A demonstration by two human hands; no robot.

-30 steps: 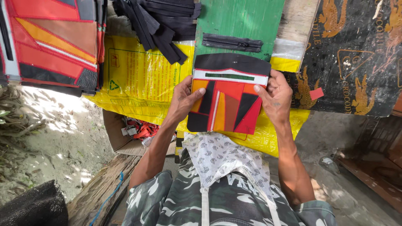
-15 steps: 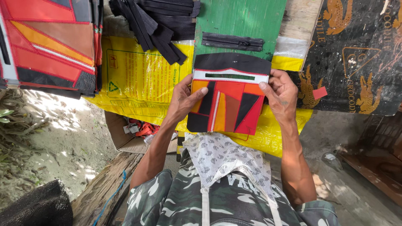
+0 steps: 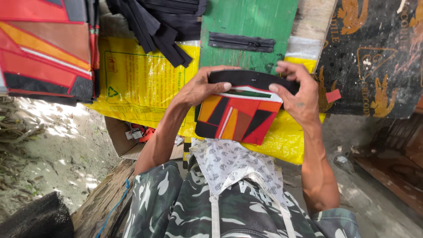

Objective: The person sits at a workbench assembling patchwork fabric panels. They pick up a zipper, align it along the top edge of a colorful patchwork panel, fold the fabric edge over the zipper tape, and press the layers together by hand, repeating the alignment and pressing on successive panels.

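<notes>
My left hand (image 3: 200, 88) and right hand (image 3: 296, 94) pinch the black top edge of a flat patchwork pouch of red, orange and black panels (image 3: 235, 117) above the yellow sack-covered tabletop (image 3: 141, 83). It looks light and floppy, best gripped along that stiffer rim.

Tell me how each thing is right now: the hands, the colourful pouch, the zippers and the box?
Left hand: gripping the pouch's top edge.
Right hand: pinching the pouch's top edge.
Patchwork pouch: held up off the yellow sheet.
Black zipper: closed, lying flat on the green board.
Black strips: piled loosely.
Cardboard box: open, below the table.
</notes>
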